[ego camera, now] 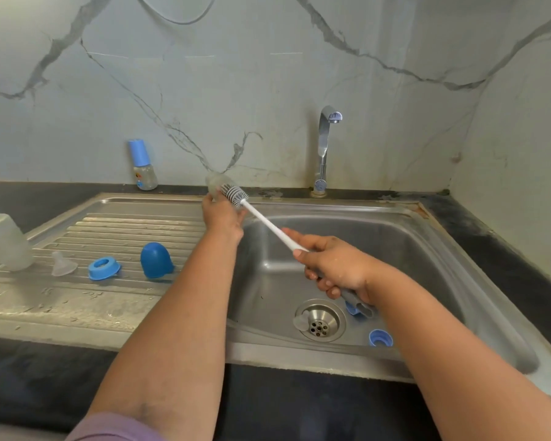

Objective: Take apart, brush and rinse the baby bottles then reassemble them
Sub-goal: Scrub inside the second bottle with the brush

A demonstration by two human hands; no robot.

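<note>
Over steel sink [427, 237], bristly brush [235, 194] seemingly enters clear bottle [215, 183]

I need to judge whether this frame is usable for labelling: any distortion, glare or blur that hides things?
Head view: wide-angle bending curves the sink rim and counter edges; soft glare on the basin steel; the clear bottle in the left hand nearly vanishes against the wall; otherwise evenly lit.

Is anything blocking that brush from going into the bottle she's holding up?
Nothing visible does. The brush head sits right at the mouth of the clear bottle, which the left hand holds; the right hand grips the handle. Loose bottle parts lie well clear.
</note>
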